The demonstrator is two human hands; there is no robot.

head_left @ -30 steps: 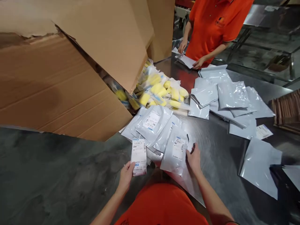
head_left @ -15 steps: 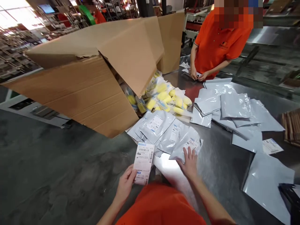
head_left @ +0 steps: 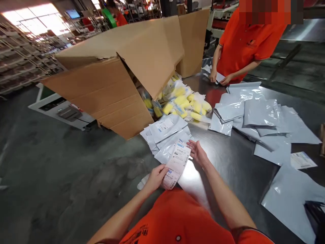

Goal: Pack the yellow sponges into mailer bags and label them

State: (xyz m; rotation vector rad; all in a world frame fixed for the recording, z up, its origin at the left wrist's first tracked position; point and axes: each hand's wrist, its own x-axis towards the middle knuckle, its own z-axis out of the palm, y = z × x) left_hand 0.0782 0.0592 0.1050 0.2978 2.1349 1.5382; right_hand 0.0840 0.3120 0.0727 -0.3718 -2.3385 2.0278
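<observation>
My left hand (head_left: pixel 156 177) pinches a printed shipping label sheet (head_left: pixel 177 164) by its lower left edge, in front of my body. Beside the sheet's upper right edge is my right hand (head_left: pixel 198 153), its fingers spread and apparently holding nothing; whether they touch the sheet I cannot tell. Just beyond lies a stack of grey mailer bags (head_left: pixel 169 130), at least one with a white label on it. The sheet partly covers the nearest bag.
A large cardboard box (head_left: pixel 106 95) lies tipped open, with yellow items in clear wrapping (head_left: pixel 181 101) spilling onto the metal table (head_left: pixel 218 156). More grey mailers (head_left: pixel 261 113) are piled to the right. Across the table, a co-worker in orange (head_left: pixel 243 51) handles something small.
My left hand has brought the label sheet right, over the mailers. My right hand has lifted off the nearest mailer, and the labelled bags are now gathered into a tighter stack.
</observation>
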